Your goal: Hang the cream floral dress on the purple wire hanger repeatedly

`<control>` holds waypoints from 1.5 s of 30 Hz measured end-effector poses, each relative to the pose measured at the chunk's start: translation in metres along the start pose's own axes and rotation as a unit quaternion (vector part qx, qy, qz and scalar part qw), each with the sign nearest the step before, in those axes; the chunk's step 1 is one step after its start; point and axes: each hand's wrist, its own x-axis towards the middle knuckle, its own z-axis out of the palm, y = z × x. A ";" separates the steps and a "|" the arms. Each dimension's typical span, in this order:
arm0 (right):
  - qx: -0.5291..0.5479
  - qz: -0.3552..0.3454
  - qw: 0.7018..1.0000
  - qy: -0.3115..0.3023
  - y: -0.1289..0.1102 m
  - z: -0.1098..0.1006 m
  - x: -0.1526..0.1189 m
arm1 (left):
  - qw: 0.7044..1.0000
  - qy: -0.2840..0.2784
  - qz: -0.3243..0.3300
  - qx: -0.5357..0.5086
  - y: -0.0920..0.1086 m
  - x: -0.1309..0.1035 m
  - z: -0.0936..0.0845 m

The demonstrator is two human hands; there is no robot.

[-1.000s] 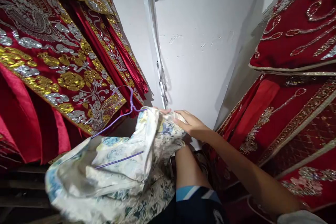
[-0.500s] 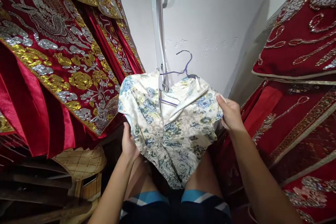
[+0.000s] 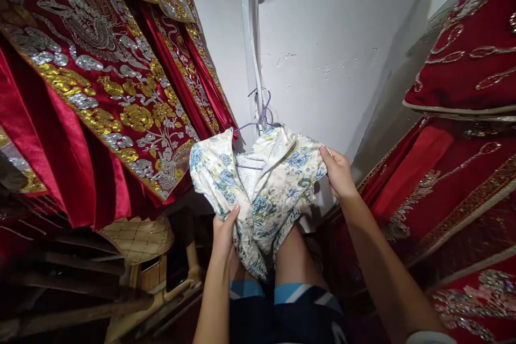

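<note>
A short-sleeved floral blouse (image 3: 278,188), white with blue and green print, hangs on a thin purple wire hanger (image 3: 266,110) in front of me. My left hand (image 3: 224,228) pinches the front of the blouse at its lower left, thumb on top. The right sleeve edge is gripped by my right hand (image 3: 337,172), its thumb on the cloth and the fingers partly behind it. The neckline lies open, and the hanger's lower bar shows inside it. The hem bunches above my thighs.
Red cloth with gold and silver sequins (image 3: 137,113) hangs at the left. Beaded red garments (image 3: 455,172) fill the right side. A wooden chair with a quilted cushion (image 3: 139,239) stands lower left. A pale wall (image 3: 322,27) is ahead.
My left hand has moved from the blouse's left side inward onto its front. The hanger and blouse have shifted left and slightly down, and the hem is more gathered.
</note>
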 end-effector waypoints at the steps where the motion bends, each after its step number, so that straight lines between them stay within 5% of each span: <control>1: 0.003 -0.007 1.000 0.007 0.001 0.002 0.001 | 1.000 0.001 -0.001 0.000 -0.004 -0.002 0.002; 7: 0.021 0.004 1.000 0.008 -0.010 0.000 0.021 | 0.999 -0.036 -0.006 -0.011 -0.022 -0.015 0.003; 11: -0.077 0.015 0.997 -0.013 -0.011 -0.018 0.019 | 1.000 -0.019 0.012 0.008 -0.022 -0.024 -0.002; 16: -0.171 -0.099 0.950 0.241 0.021 -0.008 -0.050 | 0.997 -0.017 0.015 0.067 -0.016 -0.031 0.003; 18: -0.133 -0.007 0.980 0.147 0.038 0.015 -0.089 | 0.998 -0.017 0.025 0.063 -0.019 -0.031 0.007; 20: -0.092 0.100 0.984 -0.116 0.051 0.041 -0.118 | 0.997 -0.023 0.047 0.062 -0.023 -0.031 0.011; 22: -0.081 0.117 0.972 -0.187 0.057 0.064 -0.133 | 0.995 -0.040 0.069 0.064 -0.026 -0.031 0.011; 28: -0.091 0.127 0.956 -0.248 0.056 0.079 -0.127 | 0.994 -0.071 0.065 0.049 -0.030 -0.034 0.001; 32: -0.097 0.117 0.964 -0.216 0.055 0.080 -0.136 | 0.995 -0.079 0.051 0.029 -0.027 -0.035 0.002; 39: 0.013 0.196 0.960 -0.199 0.029 0.076 -0.149 | 1.000 -0.017 0.002 0.007 -0.021 -0.036 0.004; 42: -0.014 0.205 0.960 -0.192 0.017 0.070 -0.151 | 0.987 0.112 0.085 0.079 -0.031 -0.034 0.001; 45: -0.018 0.202 0.955 -0.217 0.017 0.070 -0.155 | 0.912 0.229 0.306 0.146 -0.044 -0.033 0.002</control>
